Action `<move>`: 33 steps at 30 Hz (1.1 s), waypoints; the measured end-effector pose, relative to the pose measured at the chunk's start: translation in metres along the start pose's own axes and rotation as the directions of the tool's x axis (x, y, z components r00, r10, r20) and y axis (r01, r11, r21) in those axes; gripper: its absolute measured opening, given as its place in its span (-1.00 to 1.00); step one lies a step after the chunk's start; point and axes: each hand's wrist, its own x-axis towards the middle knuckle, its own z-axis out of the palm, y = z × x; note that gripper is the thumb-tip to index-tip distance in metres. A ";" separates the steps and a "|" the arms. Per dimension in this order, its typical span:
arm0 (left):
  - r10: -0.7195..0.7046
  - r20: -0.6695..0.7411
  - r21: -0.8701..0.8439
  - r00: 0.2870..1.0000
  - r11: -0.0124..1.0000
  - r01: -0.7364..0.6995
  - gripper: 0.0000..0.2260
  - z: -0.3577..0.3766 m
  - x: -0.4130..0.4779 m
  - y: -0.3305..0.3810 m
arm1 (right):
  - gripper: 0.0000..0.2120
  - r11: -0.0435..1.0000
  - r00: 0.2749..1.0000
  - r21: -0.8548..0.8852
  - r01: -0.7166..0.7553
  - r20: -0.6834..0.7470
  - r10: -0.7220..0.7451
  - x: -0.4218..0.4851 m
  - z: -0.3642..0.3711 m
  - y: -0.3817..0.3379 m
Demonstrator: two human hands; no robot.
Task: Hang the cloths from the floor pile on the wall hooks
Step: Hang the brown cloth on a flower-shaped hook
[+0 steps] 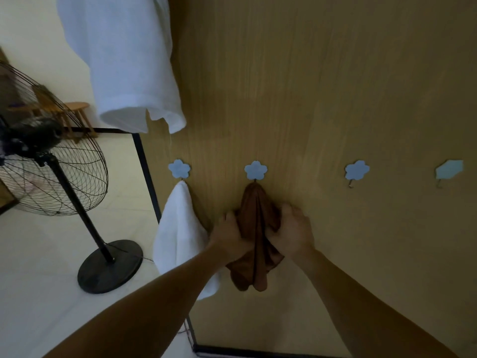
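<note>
A brown cloth hangs from the second blue flower-shaped hook on the wooden wall panel. My left hand grips its left side and my right hand grips its right side, both about halfway down the cloth. A white cloth hangs from the first hook to the left, partly behind my left forearm. Two more hooks, the third hook and the fourth hook, carry nothing. The floor pile is out of view.
A large white towel hangs from above at the upper left, over the panel's edge. A black standing fan with a round base stands on the pale floor at left. A wooden stool stands behind it.
</note>
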 end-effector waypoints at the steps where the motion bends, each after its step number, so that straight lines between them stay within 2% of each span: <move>1: 0.053 -0.127 -0.086 0.991 0.994 -0.064 -0.44 -0.003 0.001 0.010 | -0.51 0.997 0.996 0.067 0.030 -0.091 -0.023 0.001 -0.001 -0.007; 3: 0.158 -0.314 -0.134 0.936 0.969 -0.208 -0.45 -0.009 0.004 0.028 | -0.46 0.980 0.982 0.180 0.081 -0.185 -0.047 0.004 -0.004 -0.021; 4: 0.222 -0.346 -0.112 0.912 0.955 -0.275 -0.46 -0.012 0.006 0.035 | -0.47 0.972 0.981 0.211 0.107 -0.182 -0.069 0.006 -0.005 -0.028; 7: 0.319 -0.287 -0.090 0.903 0.930 -0.357 -0.51 -0.016 0.008 0.045 | -0.55 0.929 0.994 0.358 0.096 -0.089 -0.069 0.009 -0.003 -0.041; 9: 0.262 -0.264 -0.188 0.928 0.930 -0.316 -0.51 -0.016 0.006 0.047 | -0.62 0.881 1.000 0.473 -0.014 -0.012 0.022 0.009 -0.003 -0.045; 11: 0.165 -0.242 -0.288 0.956 0.929 -0.233 -0.52 -0.018 0.008 0.046 | -0.70 0.855 0.993 0.507 -0.113 0.072 0.089 0.011 -0.002 -0.044; 15: 0.082 -0.108 -0.321 0.991 0.940 -0.113 -0.68 -0.027 0.012 0.038 | -0.72 0.759 0.961 0.597 -0.262 0.235 0.146 0.011 -0.007 -0.037; 17: 0.069 -0.026 -0.243 0.997 0.967 -0.073 -0.83 -0.025 0.011 0.030 | -0.75 0.793 0.953 0.541 -0.279 0.257 0.161 0.006 -0.005 -0.032; 20: 0.002 0.020 -0.146 1.000 0.989 0.001 -0.93 -0.011 0.003 0.018 | -0.73 0.864 0.921 0.399 -0.308 0.352 0.166 -0.006 0.002 -0.026; 23: -0.028 0.037 -0.182 0.999 0.983 0.034 -0.68 -0.004 -0.005 0.021 | -0.63 0.884 0.912 0.327 -0.333 0.350 0.214 -0.017 0.000 -0.026; 26: 0.035 -0.040 -0.142 0.999 0.989 -0.040 -0.44 -0.009 -0.014 0.029 | -0.37 0.911 0.930 0.256 -0.322 0.264 0.255 -0.033 -0.012 -0.032; 30: 0.237 -0.169 0.052 0.957 0.971 -0.232 -0.21 -0.020 -0.029 0.033 | -0.30 0.892 0.906 0.174 -0.418 0.156 0.394 -0.066 -0.027 -0.038; 33: 0.432 -0.134 0.234 0.892 0.888 -0.395 -0.19 -0.022 -0.047 0.029 | -0.31 0.853 0.862 0.130 -0.506 0.118 0.494 -0.107 -0.036 -0.043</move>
